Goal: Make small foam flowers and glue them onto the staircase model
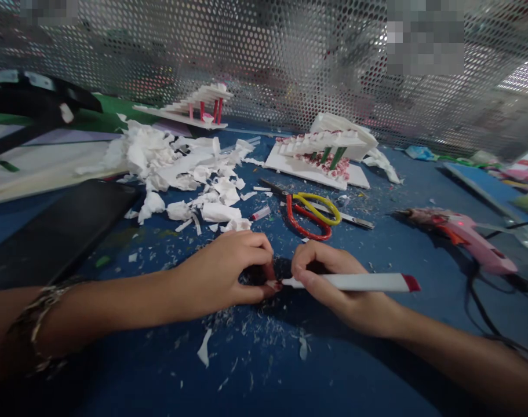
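Between the thumb and fingers of my left hand (pixel 233 266) is a tiny piece (pixel 274 284), whitish with dark red on it; its kind is too small to make out. My right hand (pixel 346 289) grips a white marker (pixel 363 282) with a dark red end, held nearly level, its tip pointing left and meeting the tiny piece. A small clear cap with red in it (pixel 260 213) lies on the blue table just beyond my left hand. Scissors with red and yellow handles (pixel 311 214) lie past my fingers, over a metal-ended blade tool (pixel 354 220).
A pink glue gun (pixel 472 237) with a lit red light and a cable lies at right. Torn white scraps (pixel 172 162) heap at left, near a dark phone-like slab (pixel 64 226). Two small white stair models, one red-pillared (pixel 194 107), one green-pillared (pixel 324 150), stand before a perforated metal screen (pixel 264 58).
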`<state>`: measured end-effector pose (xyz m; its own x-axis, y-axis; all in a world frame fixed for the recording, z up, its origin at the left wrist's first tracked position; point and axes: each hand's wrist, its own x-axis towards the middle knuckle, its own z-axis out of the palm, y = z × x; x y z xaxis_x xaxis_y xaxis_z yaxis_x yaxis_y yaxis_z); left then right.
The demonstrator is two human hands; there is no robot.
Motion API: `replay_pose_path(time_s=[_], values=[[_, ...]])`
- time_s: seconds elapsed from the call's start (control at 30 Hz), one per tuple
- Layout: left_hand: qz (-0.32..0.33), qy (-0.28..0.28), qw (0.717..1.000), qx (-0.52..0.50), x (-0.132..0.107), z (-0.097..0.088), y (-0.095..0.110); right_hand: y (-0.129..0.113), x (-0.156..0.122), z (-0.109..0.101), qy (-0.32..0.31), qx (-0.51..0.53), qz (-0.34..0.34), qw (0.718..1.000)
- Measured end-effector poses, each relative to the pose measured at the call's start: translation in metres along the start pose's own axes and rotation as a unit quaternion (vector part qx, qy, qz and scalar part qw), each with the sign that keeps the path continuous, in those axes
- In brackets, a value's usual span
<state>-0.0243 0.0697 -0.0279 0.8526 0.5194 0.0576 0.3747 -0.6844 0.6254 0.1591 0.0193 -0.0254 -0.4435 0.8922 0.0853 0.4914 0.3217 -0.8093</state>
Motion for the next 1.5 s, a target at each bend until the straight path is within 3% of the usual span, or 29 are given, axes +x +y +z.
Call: replay_pose_path(time_s=[0.7, 1.07, 1.2, 1.5], values=[[0.015, 0.01, 1.0, 0.018, -0.0004, 0.0017, -0.0013, -0.0022, 0.0002, 0.0012, 0.013, -0.02, -0.001, 1.0], [0.088, 0.028, 0.989, 0.115, -0.0047, 0.0033, -0.0067, 0.0018, -0.003, -0.0005, -0.011, 0.002, -0.015, 1.0], [0.092, 0.026, 0.987, 0.13, -0.0056, 0.0026, -0.0071, 0.0009, -0.0029, 0.0005, 0.006, -0.006, -0.005, 1.0], [0.11, 0.037, 0.985, 0.129, -0.0044, 0.0044, -0.0094, -0.0007, -0.0025, 0.0035, 0.009, -0.018, -0.049, 0.999]])
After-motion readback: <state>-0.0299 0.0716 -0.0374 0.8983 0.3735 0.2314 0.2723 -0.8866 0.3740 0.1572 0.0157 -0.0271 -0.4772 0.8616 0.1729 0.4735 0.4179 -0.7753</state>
